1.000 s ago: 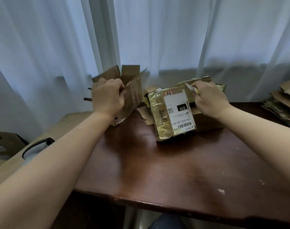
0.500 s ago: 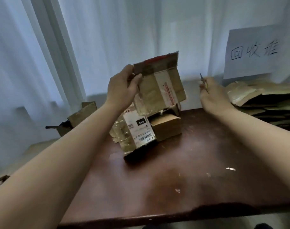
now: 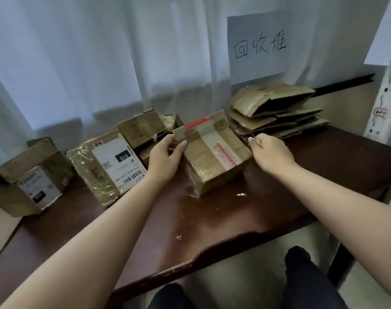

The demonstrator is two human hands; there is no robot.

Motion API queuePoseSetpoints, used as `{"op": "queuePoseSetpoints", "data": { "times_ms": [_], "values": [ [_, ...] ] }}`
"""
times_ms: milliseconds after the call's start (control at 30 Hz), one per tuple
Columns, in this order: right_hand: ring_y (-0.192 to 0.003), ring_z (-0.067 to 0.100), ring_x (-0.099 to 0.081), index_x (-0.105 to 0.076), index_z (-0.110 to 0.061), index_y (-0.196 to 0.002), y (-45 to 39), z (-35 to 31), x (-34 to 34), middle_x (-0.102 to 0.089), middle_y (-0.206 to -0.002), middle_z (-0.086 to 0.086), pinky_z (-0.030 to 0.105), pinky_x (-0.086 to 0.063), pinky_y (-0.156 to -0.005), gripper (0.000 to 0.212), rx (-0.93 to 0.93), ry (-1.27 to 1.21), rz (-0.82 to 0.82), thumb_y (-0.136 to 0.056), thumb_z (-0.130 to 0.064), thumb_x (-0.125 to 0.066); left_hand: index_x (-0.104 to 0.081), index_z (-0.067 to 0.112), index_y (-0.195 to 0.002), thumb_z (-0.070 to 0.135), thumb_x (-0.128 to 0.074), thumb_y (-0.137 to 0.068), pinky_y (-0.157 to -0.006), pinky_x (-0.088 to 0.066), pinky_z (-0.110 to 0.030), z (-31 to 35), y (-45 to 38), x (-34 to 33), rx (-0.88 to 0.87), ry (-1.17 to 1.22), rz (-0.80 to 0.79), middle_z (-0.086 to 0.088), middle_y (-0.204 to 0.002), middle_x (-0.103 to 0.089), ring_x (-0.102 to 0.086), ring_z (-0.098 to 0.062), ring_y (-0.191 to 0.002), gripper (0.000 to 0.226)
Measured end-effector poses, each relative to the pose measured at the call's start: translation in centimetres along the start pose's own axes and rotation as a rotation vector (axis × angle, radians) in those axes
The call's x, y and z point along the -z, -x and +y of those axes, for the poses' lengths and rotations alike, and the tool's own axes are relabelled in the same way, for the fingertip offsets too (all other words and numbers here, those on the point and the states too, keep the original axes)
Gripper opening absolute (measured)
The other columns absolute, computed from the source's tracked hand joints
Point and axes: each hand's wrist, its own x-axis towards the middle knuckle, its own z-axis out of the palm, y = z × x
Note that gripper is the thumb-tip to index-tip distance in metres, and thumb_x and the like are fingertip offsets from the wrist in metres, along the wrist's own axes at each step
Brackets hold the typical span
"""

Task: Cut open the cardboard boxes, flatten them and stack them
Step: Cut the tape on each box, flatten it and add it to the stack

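Taped box point(image 3: 214, 159) sits on the worktop point(image 3: 223, 221); my left hand point(image 3: 165, 159) pinches its raised flap, my right hand point(image 3: 271, 153) fingers clamp a thin blade. I'd steady the box, then slit along the tape seam, cutting away from my left thumb.

Soft daylight came through the curtain point(image 3: 101, 52) ahead of me, leaving the table point(image 3: 212, 219) dim with a faint sheen. Edges bowed outward, and fine print looked slightly blurred, perhaps from motion.
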Motion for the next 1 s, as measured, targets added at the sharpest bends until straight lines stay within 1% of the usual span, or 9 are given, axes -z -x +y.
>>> {"op": "queuePoseSetpoints", "data": {
  "times_ms": [67, 167, 300, 400, 467, 567, 733, 933, 1000],
  "values": [
    [-0.093, 0.034, -0.057, -0.048, -0.018, -0.080, 0.3, 0.6, 0.0, -0.059, -0.088, 0.005, 0.034, -0.035, -0.068, 0.032, -0.006, 0.026, 0.011, -0.100, -0.041, -0.038, -0.062, 0.017, -0.113, 0.029, -0.066, -0.089, -0.087, -0.048, -0.033, -0.4, -0.6, 0.2, 0.037, -0.113, 0.012, 0.001, -0.103, -0.066, -0.061, -0.012, -0.091, 0.027],
    [-0.099, 0.033, -0.059, -0.053, -0.019, -0.104, 0.5, 1.0, 0.1, -0.063, -0.102, 0.006, 0.033, -0.039, -0.073, 0.025, -0.025, 0.023, 0.023, -0.097, -0.041, -0.044, -0.053, 0.011, -0.131, 0.036, -0.069, -0.086, -0.101, -0.036, -0.032, 0.0, -1.6, 0.7, -0.005, -0.320, 0.047, -0.011, -0.127, -0.055, -0.050, -0.025, -0.119, 0.053],
    [-0.098, 0.027, -0.058, -0.045, -0.016, -0.115, 1.1, 1.2, 0.3, -0.054, -0.097, -0.002, 0.031, -0.040, -0.074, 0.032, -0.054, 0.004, -0.034, -0.092, -0.037, -0.054, -0.055, 0.020, -0.132, 0.045, -0.058, -0.091, -0.103, -0.030, -0.028, 2.6, -1.8, 0.0, -0.186, -0.315, -0.036, -0.004, -0.133, -0.054, -0.043, -0.022, -0.127, 0.048],
    [-0.098, 0.028, -0.057, -0.040, -0.017, -0.107, 1.4, 1.8, 0.1, -0.052, -0.097, -0.001, 0.034, -0.042, -0.078, 0.025, -0.082, -0.076, -0.086, -0.092, -0.031, -0.055, -0.054, 0.029, -0.135, 0.067, -0.044, -0.085, -0.114, -0.026, -0.047, 3.6, -1.7, -1.8, -0.235, -0.385, -0.225, 0.003, -0.140, -0.051, -0.037, -0.022, -0.137, 0.064],
    [-0.099, 0.028, -0.056, -0.043, -0.017, -0.101, 1.6, 2.5, -0.2, -0.053, -0.096, 0.001, 0.032, -0.039, -0.077, 0.018, -0.079, -0.124, -0.116, -0.094, -0.030, -0.054, -0.044, 0.034, -0.142, 0.074, -0.041, -0.081, -0.117, -0.016, -0.055, 3.1, -1.8, -3.2, -0.136, -0.447, -0.412, 0.006, -0.153, -0.037, -0.021, -0.025, -0.146, 0.073],
    [-0.091, 0.025, -0.053, -0.052, -0.011, -0.095, 1.8, 3.0, -0.1, -0.056, -0.093, 0.004, 0.029, -0.035, -0.072, 0.020, -0.055, -0.134, -0.139, -0.097, -0.031, -0.051, -0.040, 0.033, -0.145, 0.068, -0.041, -0.084, -0.119, -0.016, -0.048, 1.8, -2.0, -4.7, -0.078, -0.373, -0.577, 0.004, -0.157, -0.029, -0.017, -0.025, -0.148, 0.071],
    [-0.052, 0.026, -0.056, -0.060, -0.007, -0.092, 1.8, 3.9, -0.4, -0.059, -0.080, 0.011, 0.035, -0.053, -0.048, 0.028, -0.154, -0.278, -0.195, -0.099, -0.026, -0.041, -0.037, 0.030, -0.147, 0.048, -0.042, -0.099, -0.121, -0.009, -0.041, 2.2, -3.1, -5.8, -0.078, -0.384, -0.628, 0.002, -0.159, -0.023, -0.012, -0.025, -0.148, 0.052],
    [-0.050, 0.021, -0.056, -0.061, -0.011, -0.079, 1.5, 4.0, -1.6, -0.066, -0.065, 0.006, 0.037, -0.056, -0.054, 0.027, -0.243, -0.375, -0.160, -0.098, -0.023, -0.045, -0.037, 0.026, -0.148, 0.045, -0.041, -0.100, -0.121, -0.008, -0.032, 2.9, -4.2, -7.0, -0.086, -0.399, -0.657, -0.001, -0.159, -0.024, -0.016, -0.017, -0.148, 0.052],
    [-0.049, 0.020, -0.055, -0.062, -0.011, -0.074, 1.2, 3.9, -1.9, -0.067, -0.067, 0.008, 0.032, -0.050, -0.048, 0.031, -0.262, -0.394, -0.140, -0.098, -0.022, -0.045, -0.037, 0.026, -0.147, 0.046, -0.041, -0.100, -0.121, -0.010, -0.031, 3.0, -4.4, -7.1, -0.092, -0.410, -0.658, 0.000, -0.158, -0.025, -0.018, -0.016, -0.147, 0.052]
  ]
}}
